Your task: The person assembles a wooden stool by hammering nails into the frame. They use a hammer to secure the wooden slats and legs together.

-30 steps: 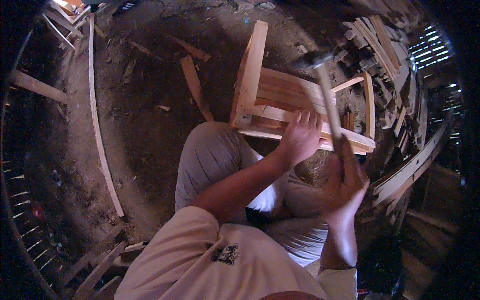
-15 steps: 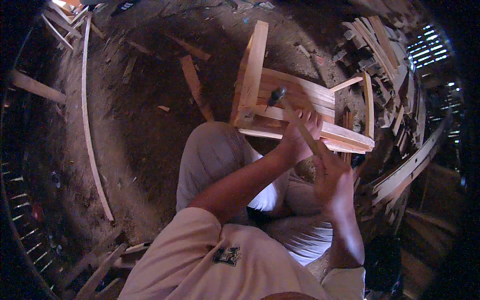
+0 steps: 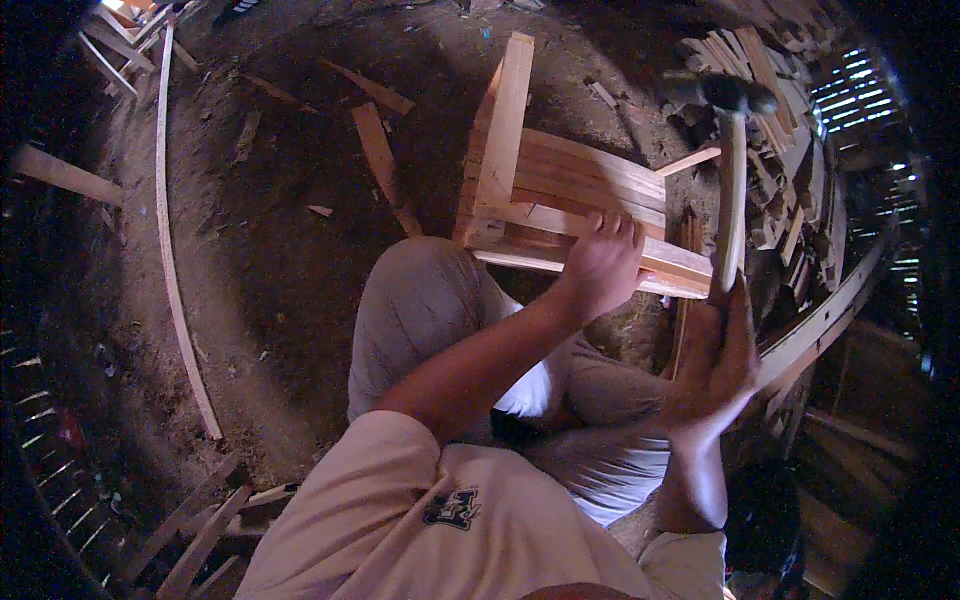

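A small slatted wooden stool (image 3: pixel 590 182), seemingly tipped over with a leg (image 3: pixel 513 105) sticking out on its left, rests in front of my knees. My left hand (image 3: pixel 603 262) is closed around its near rail, right of the middle. In my right hand (image 3: pixel 712 365) is a hammer (image 3: pixel 733 195), gripped low on its pale handle. The hammer's dark head points away from me, beyond the stool's right end, apart from the wood. The handle and my right hand cover part of that end. Whether a nail stands in the rail cannot be made out.
A pile of wood offcuts (image 3: pixel 790 150) lies at the far right, and a long board (image 3: pixel 830 325) slants beside it. Loose wood pieces (image 3: pixel 380 155) are scattered on the dirt floor (image 3: pixel 270 240). A long thin strip (image 3: pixel 168 240) runs down the left.
My right hand has swung the hammer rightward, from over the stool's left part to beyond its right end. My left hand keeps its hold on the rail.
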Available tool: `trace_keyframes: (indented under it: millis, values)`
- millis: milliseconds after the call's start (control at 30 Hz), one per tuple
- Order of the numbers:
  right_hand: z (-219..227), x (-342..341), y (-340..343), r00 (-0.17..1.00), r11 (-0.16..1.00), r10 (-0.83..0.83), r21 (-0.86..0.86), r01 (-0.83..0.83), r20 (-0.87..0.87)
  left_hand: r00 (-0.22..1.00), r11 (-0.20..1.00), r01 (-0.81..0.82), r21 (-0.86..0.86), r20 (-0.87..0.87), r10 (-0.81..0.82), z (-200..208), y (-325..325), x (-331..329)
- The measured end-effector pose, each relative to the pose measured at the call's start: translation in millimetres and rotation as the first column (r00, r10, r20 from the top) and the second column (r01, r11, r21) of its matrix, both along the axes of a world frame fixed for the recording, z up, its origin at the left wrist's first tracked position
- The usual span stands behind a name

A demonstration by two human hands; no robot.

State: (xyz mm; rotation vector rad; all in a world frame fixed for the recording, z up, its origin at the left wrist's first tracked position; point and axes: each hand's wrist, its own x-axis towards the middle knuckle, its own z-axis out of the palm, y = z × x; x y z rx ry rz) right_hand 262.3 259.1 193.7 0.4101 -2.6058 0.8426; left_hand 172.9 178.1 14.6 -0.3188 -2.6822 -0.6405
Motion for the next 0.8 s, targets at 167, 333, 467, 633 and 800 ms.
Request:
trace_keyframes:
  millis: [167,333,467,633,800]
  values:
    - [-23,-9,18,0.944,0.907,0.263,0.284,-0.312,0.197,1.000,0.998,0.017,-0.066,0.022,-0.016,-1,-2,4]
    - [-28,-6,40,0.983,0.901,0.181,0.398,-0.175,0.022,0.993,0.998,-0.055,-0.039,-0.103,0.051,7,-2,5]
    - [-27,-11,14,0.961,0.909,0.274,0.318,-0.269,0.027,0.989,0.999,-0.030,-0.021,-0.148,0.026,-4,-1,4]
    - [-23,-3,14,0.996,0.986,0.083,0.148,-0.079,-0.019,1.000,1.000,-0.005,0.013,-0.025,0.006,-3,4,1]
    - [-7,-7,6,0.986,0.947,0.132,0.282,-0.155,0.098,0.998,1.000,-0.027,0.011,-0.058,0.027,-2,1,2]
